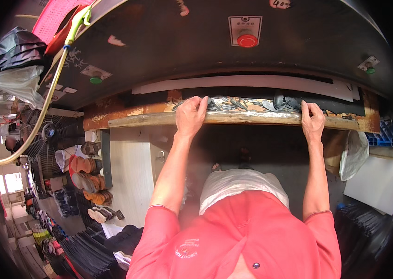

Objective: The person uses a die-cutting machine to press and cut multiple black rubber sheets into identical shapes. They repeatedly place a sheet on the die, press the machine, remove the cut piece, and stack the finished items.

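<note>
On a worn wooden ledge (150, 121) in front of me lies a row of thin dark grey cut pieces (233, 103), some pointed or curved. My left hand (191, 115) rests at the left end of this row, fingers curled in; dark bits show around its fingertips. At the right end, beside a heap of larger dark scraps (287, 103), my right hand (314, 120) is closed over the ledge's edge. What either hand grips, if anything, is hidden. A long white strip (247, 83) lies behind the pieces.
A dark machine panel rises beyond, with a red push button (247, 41) and green buttons (95, 80). A yellowish hose (50, 104) loops at left. Brown shoe-shaped forms (87, 181) and a fan (48, 132) stand left; a plastic bag (354, 156) hangs right.
</note>
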Demonstrator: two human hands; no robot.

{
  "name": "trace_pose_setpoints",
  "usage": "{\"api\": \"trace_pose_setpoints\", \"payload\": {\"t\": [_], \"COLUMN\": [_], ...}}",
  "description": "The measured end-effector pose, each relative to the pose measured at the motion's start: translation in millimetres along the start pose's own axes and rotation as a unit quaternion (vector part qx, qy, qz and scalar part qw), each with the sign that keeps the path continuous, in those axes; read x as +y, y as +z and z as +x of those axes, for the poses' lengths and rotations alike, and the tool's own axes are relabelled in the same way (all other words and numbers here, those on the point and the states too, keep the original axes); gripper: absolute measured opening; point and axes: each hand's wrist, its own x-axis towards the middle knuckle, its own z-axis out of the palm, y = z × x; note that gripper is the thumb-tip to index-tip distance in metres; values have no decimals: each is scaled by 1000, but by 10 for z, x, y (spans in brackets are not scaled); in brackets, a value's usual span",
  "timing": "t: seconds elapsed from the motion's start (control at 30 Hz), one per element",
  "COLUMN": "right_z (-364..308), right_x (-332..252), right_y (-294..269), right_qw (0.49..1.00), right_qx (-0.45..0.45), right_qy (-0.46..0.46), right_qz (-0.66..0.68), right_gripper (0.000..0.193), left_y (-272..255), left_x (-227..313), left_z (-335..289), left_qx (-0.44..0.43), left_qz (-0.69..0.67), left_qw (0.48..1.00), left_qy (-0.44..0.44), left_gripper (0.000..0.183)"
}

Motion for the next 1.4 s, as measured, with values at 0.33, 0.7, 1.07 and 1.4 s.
{"api": "trace_pose_setpoints", "payload": {"t": [0.33,0.7,1.07,1.4], "right_z": [-610,-593,-565,-242], "right_x": [-333,-2503,-2729,-2463], "right_y": [-182,1412,1447,1102], "right_qw": [975,969,953,804], "right_qx": [27,-227,-286,-340], "right_qy": [196,-88,-12,198], "right_qz": [98,31,98,445], "right_gripper": [33,85,88,87], "left_y": [-293,-946,-939,-811], "left_x": [199,67,11,510], "left_z": [-783,-815,-944,-600], "left_qx": [-35,58,21,-64], "left_qz": [-25,-107,30,-257], "left_qw": [999,991,999,956], "left_qy": [8,-47,-33,-123], "left_gripper": [24,34,40,63]}}
